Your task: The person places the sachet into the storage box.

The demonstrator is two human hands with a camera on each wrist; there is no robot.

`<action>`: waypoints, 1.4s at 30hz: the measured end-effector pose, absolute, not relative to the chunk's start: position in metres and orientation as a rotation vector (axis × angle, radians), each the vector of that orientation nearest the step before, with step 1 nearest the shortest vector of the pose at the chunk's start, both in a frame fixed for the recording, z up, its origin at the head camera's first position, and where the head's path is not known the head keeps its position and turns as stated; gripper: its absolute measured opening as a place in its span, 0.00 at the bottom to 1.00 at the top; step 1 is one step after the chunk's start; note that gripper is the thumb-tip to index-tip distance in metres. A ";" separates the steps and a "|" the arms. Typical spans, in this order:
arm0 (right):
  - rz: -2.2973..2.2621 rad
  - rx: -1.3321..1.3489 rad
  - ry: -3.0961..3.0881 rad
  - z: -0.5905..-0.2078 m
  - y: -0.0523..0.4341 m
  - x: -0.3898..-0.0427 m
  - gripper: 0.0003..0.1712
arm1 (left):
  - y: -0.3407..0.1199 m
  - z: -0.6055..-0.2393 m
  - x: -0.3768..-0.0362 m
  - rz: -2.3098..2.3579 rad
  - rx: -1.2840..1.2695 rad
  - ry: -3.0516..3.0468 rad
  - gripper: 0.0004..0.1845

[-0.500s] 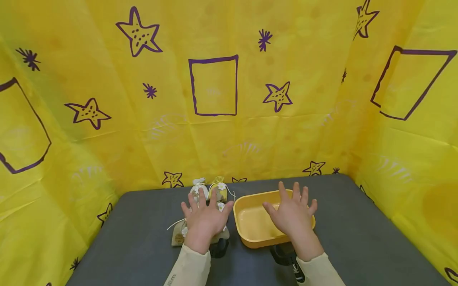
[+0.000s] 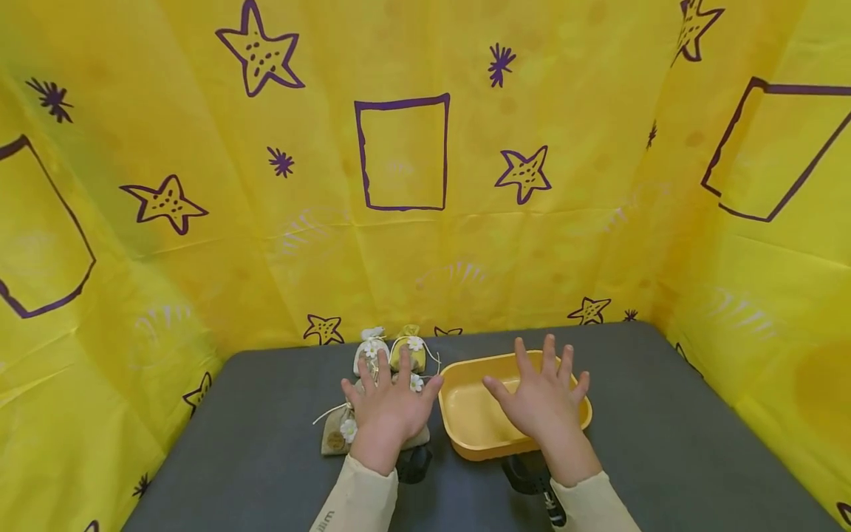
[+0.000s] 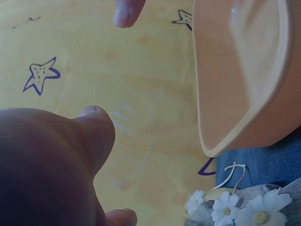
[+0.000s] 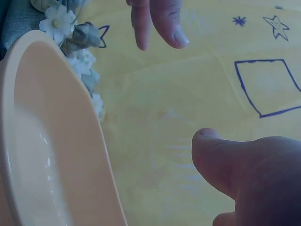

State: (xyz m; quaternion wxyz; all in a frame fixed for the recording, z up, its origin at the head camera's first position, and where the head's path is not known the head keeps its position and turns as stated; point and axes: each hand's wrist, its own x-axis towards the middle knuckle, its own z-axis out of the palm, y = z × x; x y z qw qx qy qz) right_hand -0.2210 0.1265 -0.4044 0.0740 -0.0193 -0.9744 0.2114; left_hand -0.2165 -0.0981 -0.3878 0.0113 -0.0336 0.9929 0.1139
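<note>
The left hand (image 2: 388, 410) hovered with fingers spread wide, holding nothing, over small flowered bags (image 2: 372, 353) near the table's (image 2: 266, 458) back edge. The right hand (image 2: 541, 403), fingers likewise wide and empty, hung above the yellow tub (image 2: 472, 421) just beside the bags. A yellow star-printed sheet (image 2: 412, 236) walled the table behind.

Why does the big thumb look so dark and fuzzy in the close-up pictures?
In the left wrist view, the left hand sits right against the lens, so it is shadowed and out of focus; the yellow tub looks soft and pale. In the right wrist view, the right hand is likewise dark and blurry. The head view is evenly lit and sharp, though its edges bend.
</note>
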 end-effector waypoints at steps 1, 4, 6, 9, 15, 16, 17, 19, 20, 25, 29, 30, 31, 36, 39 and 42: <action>0.640 -0.065 -2.929 -0.405 0.127 -0.221 0.61 | -0.098 -0.388 -0.217 0.350 -0.100 3.097 0.48; 0.639 -0.076 -2.933 -0.406 0.128 -0.221 0.61 | -0.097 -0.389 -0.217 0.347 -0.089 3.093 0.49; 0.637 -0.069 -2.928 -0.405 0.129 -0.221 0.60 | -0.097 -0.389 -0.217 0.344 -0.089 3.090 0.49; 0.629 -0.057 -2.919 -0.405 0.129 -0.222 0.58 | -0.096 -0.389 -0.218 0.347 -0.092 3.091 0.49; 0.609 -0.039 -2.913 -0.403 0.129 -0.224 0.60 | -0.098 -0.386 -0.217 0.352 -0.092 3.095 0.49; 0.603 -0.027 -2.912 -0.404 0.129 -0.224 0.61 | -0.099 -0.386 -0.216 0.358 -0.093 3.098 0.49; 0.588 -0.010 -2.912 -0.405 0.130 -0.225 0.62 | -0.101 -0.387 -0.216 0.371 -0.094 3.101 0.48; 0.548 0.035 -2.907 -0.408 0.134 -0.226 0.62 | -0.106 -0.388 -0.213 0.407 -0.087 3.103 0.48; 0.530 0.061 -2.903 -0.409 0.138 -0.226 0.62 | -0.109 -0.389 -0.212 0.433 -0.084 3.103 0.48; 0.618 0.237 -2.896 -0.407 0.177 -0.231 0.59 | -0.134 -0.393 -0.207 0.611 -0.050 3.074 0.52; 0.931 0.406 -2.887 -0.411 0.216 -0.234 0.55 | -0.164 -0.405 -0.207 0.810 0.057 2.998 0.50; 1.029 0.444 -2.874 -0.416 0.225 -0.235 0.54 | -0.171 -0.410 -0.208 0.862 0.092 2.967 0.50; 1.109 0.472 -2.864 -0.421 0.234 -0.236 0.53 | -0.178 -0.416 -0.208 0.910 0.124 2.941 0.49; 1.454 0.549 -2.766 -0.454 0.261 -0.238 0.50 | -0.210 -0.440 -0.212 1.102 0.215 2.838 0.52; 1.570 0.593 -2.714 -0.470 0.263 -0.241 0.51 | -0.228 -0.449 -0.216 1.152 0.228 2.828 0.53; 1.645 0.587 -2.666 -0.484 0.260 -0.241 0.53 | -0.242 -0.454 -0.218 1.192 0.214 2.810 0.55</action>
